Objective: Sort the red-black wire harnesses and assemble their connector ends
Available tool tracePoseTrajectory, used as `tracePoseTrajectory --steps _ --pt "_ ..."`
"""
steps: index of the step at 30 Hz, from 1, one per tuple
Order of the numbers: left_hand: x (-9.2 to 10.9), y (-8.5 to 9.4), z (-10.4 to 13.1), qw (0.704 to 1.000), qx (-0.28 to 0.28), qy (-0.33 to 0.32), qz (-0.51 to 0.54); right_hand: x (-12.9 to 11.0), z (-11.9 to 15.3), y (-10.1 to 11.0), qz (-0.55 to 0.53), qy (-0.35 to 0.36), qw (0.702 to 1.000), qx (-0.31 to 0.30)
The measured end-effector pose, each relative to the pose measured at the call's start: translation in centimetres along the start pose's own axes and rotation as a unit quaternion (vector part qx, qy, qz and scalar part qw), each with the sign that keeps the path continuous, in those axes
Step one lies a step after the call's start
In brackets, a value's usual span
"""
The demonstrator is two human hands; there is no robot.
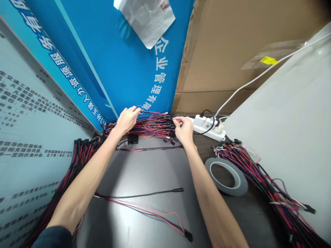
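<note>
Head view: reaching to wire bundle [155, 128] at twelve o'clock, running nine-to-three; fingertips pinched near-closed, left hand [127, 120] nine side, right hand [184, 129] three-side end; can't tell exact hold.

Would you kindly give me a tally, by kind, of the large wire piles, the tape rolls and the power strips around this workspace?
Wire piles: 3
Tape roll: 1
Power strip: 1
Total: 5
</note>
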State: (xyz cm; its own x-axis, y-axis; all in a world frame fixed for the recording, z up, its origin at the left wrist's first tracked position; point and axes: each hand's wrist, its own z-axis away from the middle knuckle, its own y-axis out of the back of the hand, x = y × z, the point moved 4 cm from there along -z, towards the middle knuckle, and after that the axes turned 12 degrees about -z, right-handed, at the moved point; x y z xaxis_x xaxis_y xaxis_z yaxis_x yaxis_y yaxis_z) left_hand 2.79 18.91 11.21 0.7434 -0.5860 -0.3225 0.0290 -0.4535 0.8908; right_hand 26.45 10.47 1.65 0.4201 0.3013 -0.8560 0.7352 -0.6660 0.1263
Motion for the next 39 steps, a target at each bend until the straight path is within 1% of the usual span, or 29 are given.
tracePoseTrajectory --steps 3,7,9,11,14,17,21,25,28,29,30,32,34,35,37,39 --pt "-0.5 -0.1 0.1 1.000 -0.015 -0.004 0.005 -0.2 0.1 -0.1 0.008 0.005 1.000 -0.017" --pt "-1.0 -1.1 0.8 0.998 -0.056 -0.019 0.035 -0.6 0.0 -0.1 0.023 0.017 0.999 -0.030" --pt "-1.0 -1.1 1.0 0.998 -0.043 -0.016 0.032 -0.9 -0.1 0.1 0.018 0.022 0.999 -0.027" --pt "-0.9 -0.6 0.8 1.000 -0.006 -0.007 0.025 -1.1 -0.2 0.3 0.012 0.025 0.999 -0.018" --pt "-0.6 0.8 0.0 0.999 0.039 -0.009 0.020 -1.2 -0.3 0.5 0.008 0.024 1.000 -0.004" --pt "-0.6 2.3 -1.0 0.998 0.055 -0.012 0.020 -1.3 -0.4 0.5 0.000 0.020 1.000 -0.003" --pt "-1.0 3.9 -1.5 0.996 0.074 0.017 0.043 -1.5 -0.5 0.4 -0.023 0.015 1.000 0.007" --pt "-1.4 4.8 -1.0 0.991 0.101 0.026 0.083 -1.7 -0.6 0.3 -0.069 -0.008 0.997 0.029" --pt "-2.5 5.0 -0.5 0.986 0.114 0.030 0.118 -1.6 -0.5 -0.1 -0.099 -0.019 0.995 0.015" --pt "-2.9 4.8 -0.3 0.986 0.103 0.032 0.128 -1.6 -0.5 -0.2 -0.101 -0.021 0.995 0.008" --pt "-3.4 4.5 -0.1 0.987 0.078 0.038 0.135 -1.5 -0.4 -0.4 -0.099 -0.023 0.995 0.002" --pt "-4.2 3.3 0.4 0.988 -0.011 0.053 0.144 -1.3 -0.4 -0.6 -0.082 -0.029 0.996 -0.009" --pt "-4.6 1.9 1.1 0.981 -0.111 0.062 0.150 -1.2 -0.3 -0.8 -0.057 -0.033 0.998 -0.018" --pt "-4.7 1.3 1.4 0.976 -0.142 0.064 0.154 -1.3 -0.2 -0.9 -0.046 -0.032 0.998 -0.023" --pt "-4.6 0.3 1.9 0.972 -0.163 0.066 0.157 -1.4 -0.1 -1.1 -0.030 -0.025 0.999 -0.038" --pt "-4.4 -0.4 2.1 0.974 -0.159 0.065 0.151 -1.4 0.0 -1.3 -0.022 -0.018 0.998 -0.050"
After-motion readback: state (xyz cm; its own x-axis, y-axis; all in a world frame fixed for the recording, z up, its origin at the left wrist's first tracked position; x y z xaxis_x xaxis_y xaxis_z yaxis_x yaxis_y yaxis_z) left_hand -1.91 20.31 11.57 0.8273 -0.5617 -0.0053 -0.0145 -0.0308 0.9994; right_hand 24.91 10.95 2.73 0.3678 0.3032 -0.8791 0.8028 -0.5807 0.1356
